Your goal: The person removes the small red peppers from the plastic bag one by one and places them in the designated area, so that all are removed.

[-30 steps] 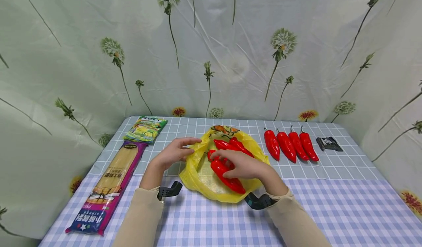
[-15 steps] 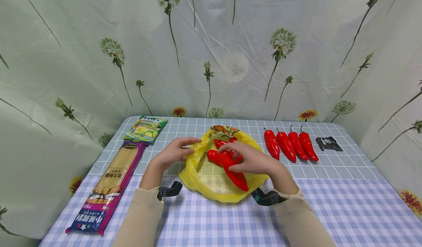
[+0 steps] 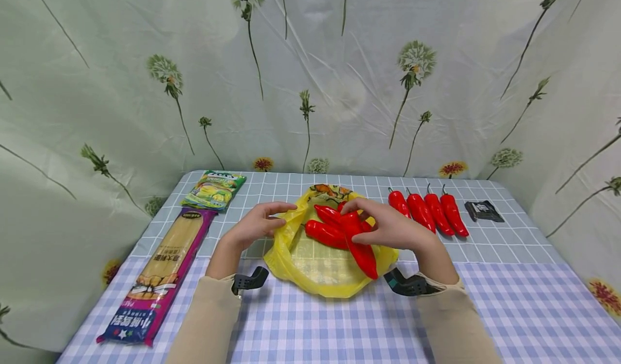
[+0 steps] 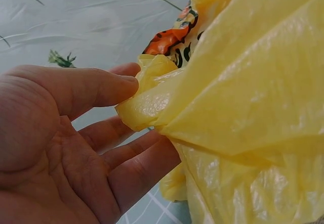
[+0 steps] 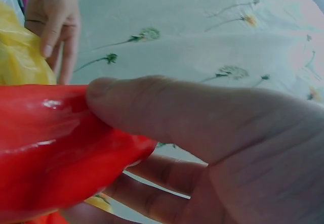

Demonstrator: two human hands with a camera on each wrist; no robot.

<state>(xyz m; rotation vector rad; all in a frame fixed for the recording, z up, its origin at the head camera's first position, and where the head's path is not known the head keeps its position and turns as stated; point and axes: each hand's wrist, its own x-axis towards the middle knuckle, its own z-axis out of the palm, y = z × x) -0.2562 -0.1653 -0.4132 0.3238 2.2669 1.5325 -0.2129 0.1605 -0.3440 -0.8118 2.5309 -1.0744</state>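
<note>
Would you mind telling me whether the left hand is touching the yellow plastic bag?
Touching. The left wrist view shows the left hand pinching a fold of the yellow plastic bag between thumb and fingers.

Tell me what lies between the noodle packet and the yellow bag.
In the head view, only the left hand, pinching the yellow bag by its edge, plus bare tablecloth beside the noodle packet.

Dandelion-print green cloth backdrop [image 3: 339, 83] behind a checked tablecloth [image 3: 509, 304].
</note>
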